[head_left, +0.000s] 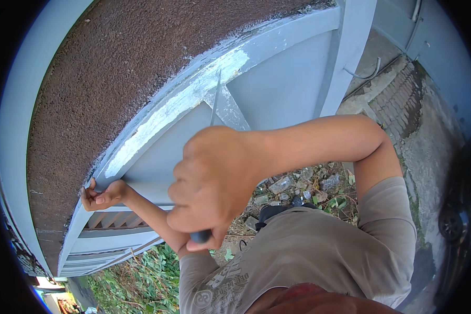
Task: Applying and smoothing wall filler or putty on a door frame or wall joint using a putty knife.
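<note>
My right hand (209, 178) is closed in a fist around a dark-handled tool (215, 102) with a long, thin metal blade. The handle's butt shows below the fist; whether it is a screwdriver or a scraper I cannot tell. The blade tip overlaps a whitish, patchy strip (193, 94) on a grey frame beam (277, 39), near where a diagonal brace (229, 109) joins it; contact is unclear. Farther left, my left hand (103, 197) rests at the beam's edge, palm up, fingers loosely bent and apart, holding nothing visible.
A rough brown surface (110, 68) runs along the beam's far side. Grey panels (282, 78) fill the frame. Rubble (282, 186) and green plants (136, 277) lie below. At right, a curved metal hook (374, 70) projects over the concrete ground (434, 157).
</note>
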A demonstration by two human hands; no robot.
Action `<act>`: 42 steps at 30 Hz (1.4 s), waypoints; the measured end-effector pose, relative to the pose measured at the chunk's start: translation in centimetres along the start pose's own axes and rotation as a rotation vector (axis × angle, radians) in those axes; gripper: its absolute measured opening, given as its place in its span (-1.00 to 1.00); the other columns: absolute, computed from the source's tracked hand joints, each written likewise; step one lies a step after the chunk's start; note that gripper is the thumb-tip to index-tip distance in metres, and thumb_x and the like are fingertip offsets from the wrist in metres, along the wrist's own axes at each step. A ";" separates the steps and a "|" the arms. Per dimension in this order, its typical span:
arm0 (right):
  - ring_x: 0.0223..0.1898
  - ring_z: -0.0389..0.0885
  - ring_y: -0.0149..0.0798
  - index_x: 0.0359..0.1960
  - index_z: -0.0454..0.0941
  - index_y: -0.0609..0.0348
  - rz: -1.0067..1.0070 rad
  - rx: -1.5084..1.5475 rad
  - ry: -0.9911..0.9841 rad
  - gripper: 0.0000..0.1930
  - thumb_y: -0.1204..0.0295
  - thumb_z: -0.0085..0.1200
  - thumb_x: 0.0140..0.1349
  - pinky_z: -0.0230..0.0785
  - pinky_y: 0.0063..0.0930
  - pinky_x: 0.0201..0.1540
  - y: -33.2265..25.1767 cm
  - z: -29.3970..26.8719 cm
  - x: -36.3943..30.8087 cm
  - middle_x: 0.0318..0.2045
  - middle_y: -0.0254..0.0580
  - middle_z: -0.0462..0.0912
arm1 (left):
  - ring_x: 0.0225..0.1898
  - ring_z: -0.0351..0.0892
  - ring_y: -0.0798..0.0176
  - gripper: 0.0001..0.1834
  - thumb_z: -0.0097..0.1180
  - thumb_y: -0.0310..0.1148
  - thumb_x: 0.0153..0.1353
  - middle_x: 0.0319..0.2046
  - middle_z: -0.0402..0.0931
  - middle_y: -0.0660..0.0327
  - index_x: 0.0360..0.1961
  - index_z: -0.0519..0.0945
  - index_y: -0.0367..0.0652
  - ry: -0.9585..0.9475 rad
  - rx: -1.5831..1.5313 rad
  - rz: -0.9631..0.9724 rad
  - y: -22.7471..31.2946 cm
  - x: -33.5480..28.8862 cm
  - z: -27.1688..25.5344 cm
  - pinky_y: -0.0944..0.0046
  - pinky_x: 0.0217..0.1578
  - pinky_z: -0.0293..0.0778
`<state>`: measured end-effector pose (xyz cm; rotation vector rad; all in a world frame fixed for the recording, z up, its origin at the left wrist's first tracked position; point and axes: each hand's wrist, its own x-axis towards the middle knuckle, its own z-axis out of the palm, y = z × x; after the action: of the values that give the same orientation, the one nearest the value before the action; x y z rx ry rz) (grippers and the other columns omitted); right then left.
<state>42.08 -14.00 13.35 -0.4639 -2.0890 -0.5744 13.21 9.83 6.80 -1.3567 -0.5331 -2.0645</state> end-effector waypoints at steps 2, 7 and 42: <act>-0.80 0.29 -0.39 -0.68 0.33 -0.08 -0.076 -0.059 -0.080 -0.52 -0.14 0.22 -0.01 0.08 -0.47 -0.79 -1.4 0.0 0.2 -0.79 -0.51 0.22 | -0.47 0.52 0.26 -0.32 -0.53 0.17 0.52 -0.21 0.41 0.02 -0.08 0.33 -0.34 -0.002 0.036 0.009 -0.2 0.0 0.2 0.41 -0.39 0.44; -0.79 0.29 -0.44 -0.70 0.30 -0.09 0.042 -0.061 0.078 -0.52 -0.12 0.20 0.03 0.07 -0.50 -0.78 5.5 0.6 -2.6 -0.79 -0.51 0.23 | -0.47 0.52 0.26 -0.32 -0.52 0.16 0.53 -0.21 0.41 0.01 -0.08 0.32 -0.35 0.000 0.006 0.023 -0.2 0.3 0.2 0.41 -0.39 0.43; -0.81 0.42 -0.27 -0.73 0.36 -0.04 0.019 0.182 -0.147 -0.54 -0.09 0.15 0.04 0.15 -0.35 -0.80 1.3 -0.1 -0.7 -0.84 -0.47 0.34 | -0.46 0.51 0.25 -0.29 -0.51 0.21 0.51 -0.19 0.40 0.00 -0.06 0.31 -0.36 -0.021 0.031 0.014 -0.3 0.3 -0.8 0.41 -0.39 0.45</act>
<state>43.17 -13.06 13.12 -0.4315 -2.2495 -0.3432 12.37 9.45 6.78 -1.3610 -0.5613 -2.0250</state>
